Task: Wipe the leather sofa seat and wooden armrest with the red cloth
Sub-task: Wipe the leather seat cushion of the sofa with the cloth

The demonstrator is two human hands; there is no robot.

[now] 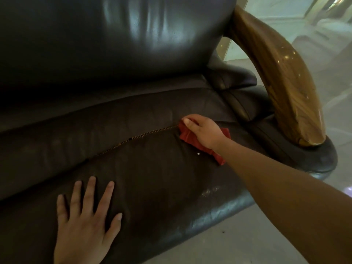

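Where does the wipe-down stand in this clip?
Done: nothing can be confirmed. In hand: the right hand presses the red cloth onto the seat beside the zipper; the left hand lies flat on the leather. Left: the wooden armrest, untouched now.

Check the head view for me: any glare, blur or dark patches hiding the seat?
Head view: window glare streaks the backrest and speckles the wooden armrest; the seat around the red cloth is dim; background beyond the armrest is hazy; wide-angle bending at edges.

right hand [204,131] pressing red cloth [190,137], leather seat [152,168], left hand [85,220] flat
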